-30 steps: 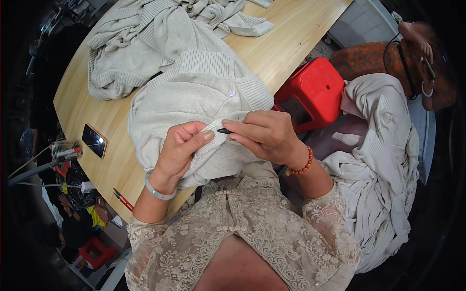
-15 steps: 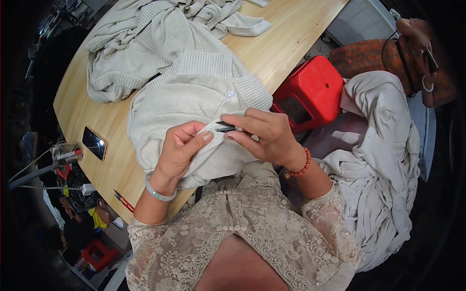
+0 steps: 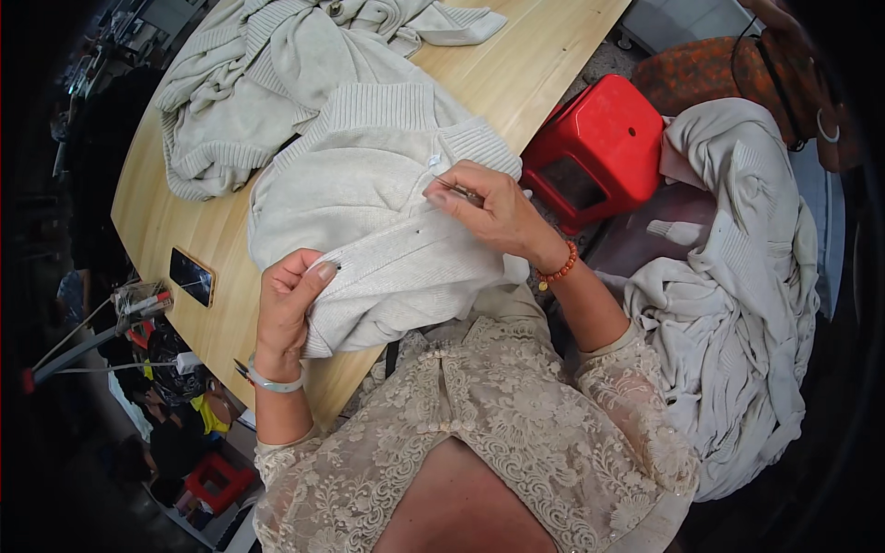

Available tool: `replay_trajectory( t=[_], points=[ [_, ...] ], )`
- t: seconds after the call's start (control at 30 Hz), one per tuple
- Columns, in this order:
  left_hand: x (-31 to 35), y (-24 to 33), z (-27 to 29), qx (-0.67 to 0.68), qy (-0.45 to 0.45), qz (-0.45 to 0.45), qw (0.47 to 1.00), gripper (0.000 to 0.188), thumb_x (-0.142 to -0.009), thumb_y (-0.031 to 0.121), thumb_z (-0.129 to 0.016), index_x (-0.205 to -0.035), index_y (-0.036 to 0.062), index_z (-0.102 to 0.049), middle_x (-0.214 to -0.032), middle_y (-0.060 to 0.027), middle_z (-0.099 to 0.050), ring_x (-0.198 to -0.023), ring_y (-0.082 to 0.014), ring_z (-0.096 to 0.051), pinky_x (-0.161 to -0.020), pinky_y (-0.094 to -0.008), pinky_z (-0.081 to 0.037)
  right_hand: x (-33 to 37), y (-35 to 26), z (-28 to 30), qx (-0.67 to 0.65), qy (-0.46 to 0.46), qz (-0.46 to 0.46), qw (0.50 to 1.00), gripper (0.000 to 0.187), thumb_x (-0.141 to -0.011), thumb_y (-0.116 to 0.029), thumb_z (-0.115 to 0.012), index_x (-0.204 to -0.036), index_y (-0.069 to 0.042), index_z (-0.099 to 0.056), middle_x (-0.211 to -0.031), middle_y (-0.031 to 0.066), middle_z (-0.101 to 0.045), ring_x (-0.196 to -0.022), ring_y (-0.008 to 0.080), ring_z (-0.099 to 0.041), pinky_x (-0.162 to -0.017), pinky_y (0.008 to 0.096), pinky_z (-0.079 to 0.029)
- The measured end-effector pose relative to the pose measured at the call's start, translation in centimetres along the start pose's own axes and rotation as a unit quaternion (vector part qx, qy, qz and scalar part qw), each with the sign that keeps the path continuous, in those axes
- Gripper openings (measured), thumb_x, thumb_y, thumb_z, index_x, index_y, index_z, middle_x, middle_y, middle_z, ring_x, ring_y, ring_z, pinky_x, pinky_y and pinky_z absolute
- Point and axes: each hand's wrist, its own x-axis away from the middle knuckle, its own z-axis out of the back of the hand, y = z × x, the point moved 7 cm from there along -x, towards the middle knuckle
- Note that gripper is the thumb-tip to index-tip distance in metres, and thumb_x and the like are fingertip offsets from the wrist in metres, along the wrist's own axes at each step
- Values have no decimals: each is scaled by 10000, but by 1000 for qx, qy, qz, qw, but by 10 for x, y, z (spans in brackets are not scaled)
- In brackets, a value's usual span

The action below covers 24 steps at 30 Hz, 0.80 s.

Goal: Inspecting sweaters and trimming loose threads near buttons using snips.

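A cream knitted sweater (image 3: pixel 341 194) lies spread over the table edge toward my lap. My left hand (image 3: pixel 290 300) pinches its ribbed band (image 3: pixel 383 247) between thumb and fingers. Small dark spots show along that band, one beside my left thumb; whether they are marks or holes I cannot tell. Closed around a small pointed metal tool (image 3: pixel 458 191), my right hand (image 3: pixel 498 210) is just above the knit, near a small white label (image 3: pixel 435 161). The palm hides most of the tool, so its kind is unclear.
More cream knitwear (image 3: pixel 230 101) is heaped farther back on the wooden table (image 3: pixel 525 64). At left lie a phone (image 3: pixel 192 276) and thread snips (image 3: pixel 243 370), partly behind my wrist. Right of me stand a red stool (image 3: pixel 608 138) and a pile of cream garments (image 3: pixel 728 313).
My hands have moved apart: the left went left and down along the band, the right moved slightly up with the tool off the knit. The band is now stretched flatter.
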Motion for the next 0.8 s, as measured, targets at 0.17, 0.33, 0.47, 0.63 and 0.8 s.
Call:
replay_trajectory(
  t=[0.17, 0.33, 0.47, 0.63, 0.8],
  points=[
    [4, -4, 10, -38, 40, 13, 998, 80, -891, 55, -705, -928, -9, -672, -833, -16, -691, -734, -58, -606, -706, -212, -483, 3, 14, -4, 14, -63, 33, 997, 331, -822, -296, -739, -1001, -22, -689, -924, 121, -688, -854, 270, -673, -752, 352, -512],
    [8, 5, 44, -68, 64, -13, 996, 80, -916, 87, -679, -883, 16, -661, -807, 8, -676, -700, -37, -570, -674, -192, -445, 10, 33, 12, 145, -97, 10, 985, 359, -751, -286, -759, -1016, -50, -702, -972, 126, -698, -917, 343, -659, -810, 387, -515],
    [12, 27, 67, -87, 95, -47, 991, 140, -939, 148, -668, -875, 24, -648, -791, 19, -655, -693, -33, -548, -666, -193, -427, 15, 63, 22, 89, -116, -54, 988, 342, -772, -251, -735, -1036, -36, -704, -922, 146, -709, -859, 302, -681, -785, 376, -520],
    [13, 27, 78, -105, 93, -46, 989, 150, -946, 158, -660, -879, 25, -644, -798, 21, -647, -698, -30, -539, -671, -191, -417, 15, 66, 20, 12, -133, -76, 988, 262, -870, -178, -712, -1028, 26, -666, -792, 1, -640, -764, 51, -548, -680, 244, -464],
    [14, 23, 91, -114, 80, -45, 989, 162, -947, 176, -658, -899, 22, -647, -820, 20, -644, -742, -28, -538, -707, -191, -410, 16, 59, 24, -98, -146, -118, 977, 226, -909, -188, -694, -1023, 7, -680, -812, -72, -588, -732, 14, -476, -622, 197, -398]
  ],
)
